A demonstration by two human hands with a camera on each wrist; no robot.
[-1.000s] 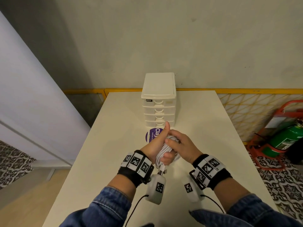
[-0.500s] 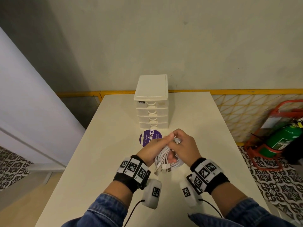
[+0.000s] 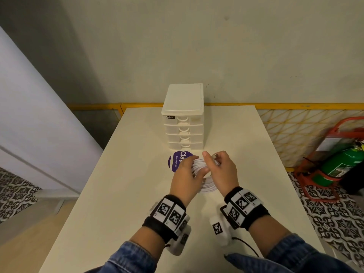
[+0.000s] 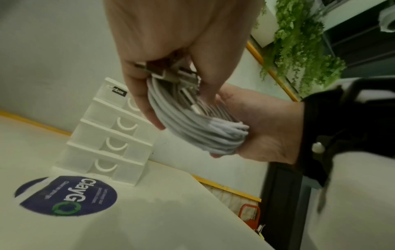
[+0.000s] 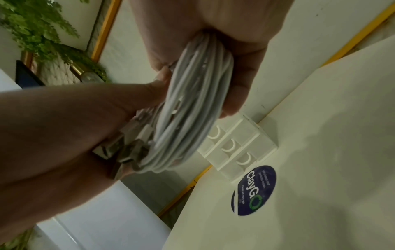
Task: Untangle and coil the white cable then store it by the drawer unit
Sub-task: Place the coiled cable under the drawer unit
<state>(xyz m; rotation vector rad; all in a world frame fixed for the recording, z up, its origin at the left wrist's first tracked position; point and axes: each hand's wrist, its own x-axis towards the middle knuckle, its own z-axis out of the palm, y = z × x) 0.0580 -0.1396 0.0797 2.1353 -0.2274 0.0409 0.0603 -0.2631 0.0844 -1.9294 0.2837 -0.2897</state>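
Cable: the white cable point(image 3: 204, 175) is wound into a thick bundle of many round loops, the strands lying close and side by side; its surface is smooth and plain white, greyer in the shade of the wrist views point(image 4: 198, 125).
Cable ends: several metal-tipped plugs are seen bunched at one side of the coil, pressed against the loops; their exact number cannot be told.
Cable position: the coil is held in the air above the table point(image 3: 122, 194), in front of the drawer unit point(image 3: 184, 117) and apart from it.
Left hand: the left hand point(image 3: 185, 180) is curled round the coil, the thumb on one side and the fingers on the other, with the plugs caught under the fingers.
Right hand: the right hand point(image 3: 221, 172) is clamped on the other side of the coil, the loops passing through its palm and the fingers point(image 5: 239, 81) wrapped over them.
Drawer unit: a small white unit of four drawers with curved handles, stood upright near the far edge of the table.
Sticker: a round purple sticker point(image 3: 175, 161) is seen flat on the table just before the unit, partly hidden by the left hand.
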